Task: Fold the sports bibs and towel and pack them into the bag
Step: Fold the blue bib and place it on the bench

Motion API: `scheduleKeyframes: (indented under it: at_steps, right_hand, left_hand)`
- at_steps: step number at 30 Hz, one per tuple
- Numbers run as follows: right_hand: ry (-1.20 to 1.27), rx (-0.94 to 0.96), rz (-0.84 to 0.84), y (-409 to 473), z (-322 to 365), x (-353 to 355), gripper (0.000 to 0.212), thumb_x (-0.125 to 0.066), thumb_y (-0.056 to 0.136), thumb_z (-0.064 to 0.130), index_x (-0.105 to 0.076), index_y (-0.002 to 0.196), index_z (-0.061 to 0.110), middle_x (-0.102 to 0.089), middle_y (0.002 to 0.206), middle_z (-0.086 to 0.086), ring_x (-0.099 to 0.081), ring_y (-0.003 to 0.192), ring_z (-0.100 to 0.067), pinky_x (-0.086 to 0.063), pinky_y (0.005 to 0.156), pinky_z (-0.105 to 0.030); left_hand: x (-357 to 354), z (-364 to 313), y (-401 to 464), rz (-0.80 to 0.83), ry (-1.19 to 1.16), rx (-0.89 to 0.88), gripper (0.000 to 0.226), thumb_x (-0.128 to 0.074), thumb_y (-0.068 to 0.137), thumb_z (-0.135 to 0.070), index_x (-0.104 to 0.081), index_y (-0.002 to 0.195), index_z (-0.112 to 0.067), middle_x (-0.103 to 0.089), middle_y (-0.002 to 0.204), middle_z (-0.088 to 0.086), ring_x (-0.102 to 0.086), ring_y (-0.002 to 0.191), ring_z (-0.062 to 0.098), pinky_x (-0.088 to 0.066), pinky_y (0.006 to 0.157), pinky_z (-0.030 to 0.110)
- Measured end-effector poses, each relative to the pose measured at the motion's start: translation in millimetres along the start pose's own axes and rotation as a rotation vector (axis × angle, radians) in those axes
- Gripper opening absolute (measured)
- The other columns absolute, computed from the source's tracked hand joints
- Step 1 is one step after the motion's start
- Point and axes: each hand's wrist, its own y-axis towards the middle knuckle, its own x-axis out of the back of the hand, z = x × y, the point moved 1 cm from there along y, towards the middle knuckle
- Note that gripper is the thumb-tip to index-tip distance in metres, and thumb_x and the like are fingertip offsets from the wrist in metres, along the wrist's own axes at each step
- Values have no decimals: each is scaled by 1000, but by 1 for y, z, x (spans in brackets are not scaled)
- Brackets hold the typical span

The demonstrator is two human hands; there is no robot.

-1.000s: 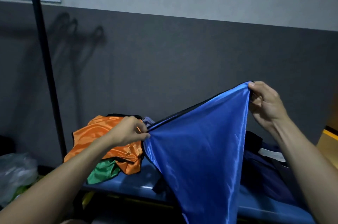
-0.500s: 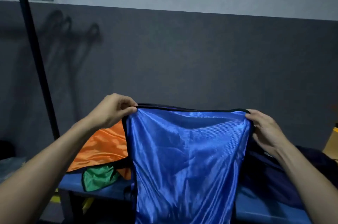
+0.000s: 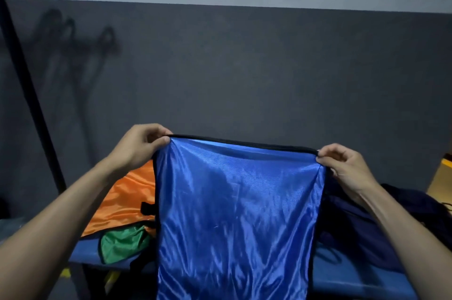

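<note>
Currently the blue bib (image 3: 234,214) hangs in the air in front of the person, spread flat and held by its two upper corners, with a black trim running along its top edge and down its left side. Left hand (image 3: 140,146): fingers curled, thumb and fingertips pinching the upper left corner of the fabric. Right hand (image 3: 342,167): likewise curled, pinching the upper right corner between thumb and forefinger; the remaining fingers are bent loosely behind. The top edge is stretched nearly taut between the two hands and slopes slightly down toward the right. The lower part of the bib runs out of view at the bottom, so its lower end cannot be told. Behind the bib lies a blue bench (image 3: 354,280). On its left part sits an orange bib (image 3: 127,201), crumpled, with a green bib (image 3: 122,242) bunched just below and touching it; both are partly hidden by the blue fabric. On the right part of the bench, beside the right forearm, rests a dark navy bag (image 3: 362,223); whether it is open cannot be told. A dark pole (image 3: 29,103) stands at far left against the grey wall (image 3: 244,67).
</note>
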Motion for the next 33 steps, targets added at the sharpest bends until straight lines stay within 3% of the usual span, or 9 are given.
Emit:
scheduleKeyframes:
  at_steps: [4, 6, 8, 14, 19, 24, 27, 29, 33]
  right_hand:
    - [-42, -47, 47, 2, 1, 0, 27, -60, 92, -10, -68, 99, 14, -69, 97, 5, -64, 76, 5, -49, 71, -17]
    - [-28, -93, 89, 3, 1, 2, 31, -56, 95, -5, -72, 109, 18, -73, 110, 2, -68, 92, -10, -50, 86, -32]
    - [-26, -127, 142, 1, 3, 4, 29, -55, 99, 2, -72, 117, 17, -74, 112, -6, -67, 94, -20, -50, 87, -36]
    - [-96, -90, 185, -2, 11, 9, 16, -63, 97, 9, -73, 110, 9, -75, 105, -9, -72, 88, -12, -58, 81, -30]
    - [-139, -134, 237, -1, 23, 20, 18, -74, 86, 18, -73, 100, 6, -73, 103, -13, -68, 92, -22, -51, 88, -41]
    - [-246, -213, 295, -2, 33, 32, 23, -80, 75, 19, -76, 93, 5, -72, 93, -15, -67, 82, -18, -53, 81, -34]
    - [-336, -218, 285, -5, 38, 39, 19, -80, 81, 12, -74, 94, 0, -67, 81, -12, -60, 67, -17, -50, 62, -23]
    - [-307, -220, 250, -6, 41, 40, 12, -76, 87, 8, -73, 94, -1, -64, 77, -10, -52, 64, -22, -43, 54, -22]
    - [-319, -176, 129, -5, 41, 40, 8, -72, 93, 10, -71, 97, 3, -63, 82, -9, -57, 64, -14, -49, 55, -22]
  left_hand:
    - [0, -13, -2, 33, -220, 56, 13, -68, 96, -11, -76, 91, -20, -76, 85, -1, -68, 77, 7, -54, 72, 28]
    - [2, -18, -2, 32, -162, 19, 8, -71, 94, -13, -75, 93, -19, -76, 86, -2, -68, 78, 5, -54, 73, 23]
    - [5, -21, -1, 17, -97, -2, 9, -73, 93, -14, -75, 98, -21, -76, 85, -8, -69, 79, 2, -52, 73, 17]
    - [15, -19, 0, 1, 166, -63, 16, -79, 88, -20, -78, 103, -27, -77, 88, -15, -71, 87, 0, -53, 82, 22]
    - [21, -24, -7, 3, 427, -147, 8, -79, 87, -27, -77, 90, -20, -75, 84, -8, -68, 80, 6, -42, 66, 11]
    - [25, -33, -16, 180, -58, 58, 11, -72, 91, -13, -76, 96, -4, -77, 91, 13, -68, 74, 5, -55, 67, 17]
    - [25, -42, -20, 270, -146, 86, 12, -66, 94, -4, -73, 102, 1, -75, 100, 22, -70, 80, 11, -57, 70, 19]
    - [21, -48, -22, 306, -181, 89, 14, -64, 96, -4, -73, 106, 0, -75, 97, 20, -69, 79, 13, -58, 72, 22]
    - [16, -54, -23, 332, -295, 141, 17, -62, 97, -6, -72, 111, -3, -71, 73, 1, -58, 58, 4, -48, 52, 15]
